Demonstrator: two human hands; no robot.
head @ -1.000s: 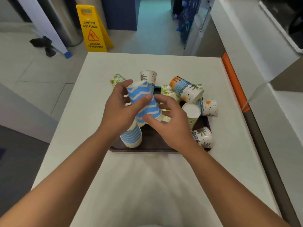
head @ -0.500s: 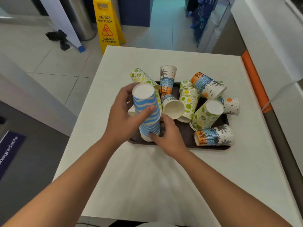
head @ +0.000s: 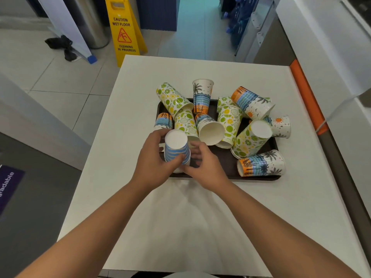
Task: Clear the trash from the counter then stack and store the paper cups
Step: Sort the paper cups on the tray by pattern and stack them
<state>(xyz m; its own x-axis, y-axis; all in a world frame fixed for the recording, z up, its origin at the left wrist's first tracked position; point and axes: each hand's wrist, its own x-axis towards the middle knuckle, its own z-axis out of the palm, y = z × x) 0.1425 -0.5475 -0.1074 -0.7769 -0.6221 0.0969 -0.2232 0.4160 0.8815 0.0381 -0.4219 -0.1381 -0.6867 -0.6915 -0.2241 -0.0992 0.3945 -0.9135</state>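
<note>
Standing upside down at the near left corner of the dark tray (head: 224, 169), the blue-striped cup (head: 176, 149) sits between both hands. The left hand (head: 154, 163) grasps its side, thumb across the front; the right hand (head: 204, 163) curls round its lower rim. Other patterned cups (head: 251, 141) lie tumbled across the tray on the white worktop (head: 180, 227).

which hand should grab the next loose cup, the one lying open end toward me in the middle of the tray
Right. The left hand grips the blue striped stack; the right hand only steadies its base, nearer that cup.
</note>
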